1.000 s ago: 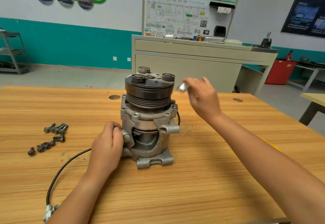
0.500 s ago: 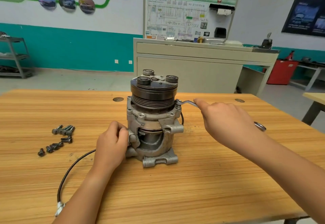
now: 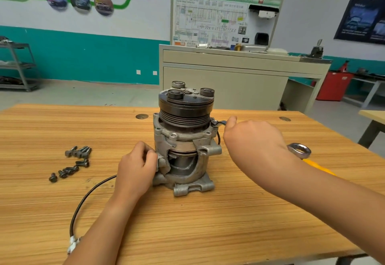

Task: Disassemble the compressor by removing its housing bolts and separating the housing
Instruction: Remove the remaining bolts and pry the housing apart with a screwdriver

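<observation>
The compressor [image 3: 183, 139] stands upright in the middle of the wooden table [image 3: 208, 223], black pulley on top, grey cutaway housing below. My left hand [image 3: 136, 167] grips the housing's lower left side. My right hand [image 3: 254, 139] is wrapped round a metal wrench [image 3: 300, 150]. The wrench's far end [image 3: 217, 122] sits on a bolt at the housing's upper right flange, and its ring end sticks out behind my wrist. Several removed bolts [image 3: 73, 160] lie loose on the table to the left.
A black cable [image 3: 87, 198] with a white connector [image 3: 73, 244] curls from the compressor toward the table's near left edge. Something yellow [image 3: 318, 167] lies under my right forearm. A beige training bench [image 3: 229, 73] stands behind the table, and a metal shelf [image 3: 16, 65] stands far left.
My right hand came down from beside the pulley, holding the wrench, and set its end on the upper right bolt. My left hand stayed on the housing.
</observation>
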A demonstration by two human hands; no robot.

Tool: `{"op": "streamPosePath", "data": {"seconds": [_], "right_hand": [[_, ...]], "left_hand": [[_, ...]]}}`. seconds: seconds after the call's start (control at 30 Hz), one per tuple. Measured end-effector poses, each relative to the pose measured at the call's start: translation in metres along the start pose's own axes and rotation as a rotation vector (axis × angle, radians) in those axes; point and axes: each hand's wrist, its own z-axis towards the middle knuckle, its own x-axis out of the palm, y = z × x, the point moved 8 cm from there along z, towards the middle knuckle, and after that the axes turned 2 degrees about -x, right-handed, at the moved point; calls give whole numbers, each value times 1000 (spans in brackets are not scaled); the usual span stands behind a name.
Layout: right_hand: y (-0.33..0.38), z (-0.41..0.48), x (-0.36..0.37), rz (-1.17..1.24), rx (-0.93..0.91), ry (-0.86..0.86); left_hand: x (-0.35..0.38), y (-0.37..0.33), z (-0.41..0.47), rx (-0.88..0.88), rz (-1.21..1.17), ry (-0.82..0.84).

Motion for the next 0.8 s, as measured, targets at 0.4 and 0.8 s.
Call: {"op": "streamPosePath", "data": {"seconds": [0.4,0.8], "right_hand": [[-50,39,19,-141,-238,-110],[-86,71,18,830,114,-717]], "left_hand": [[2,3,-1,-10,-70,-6],[1,3,-2,25,-147,-2]]}}
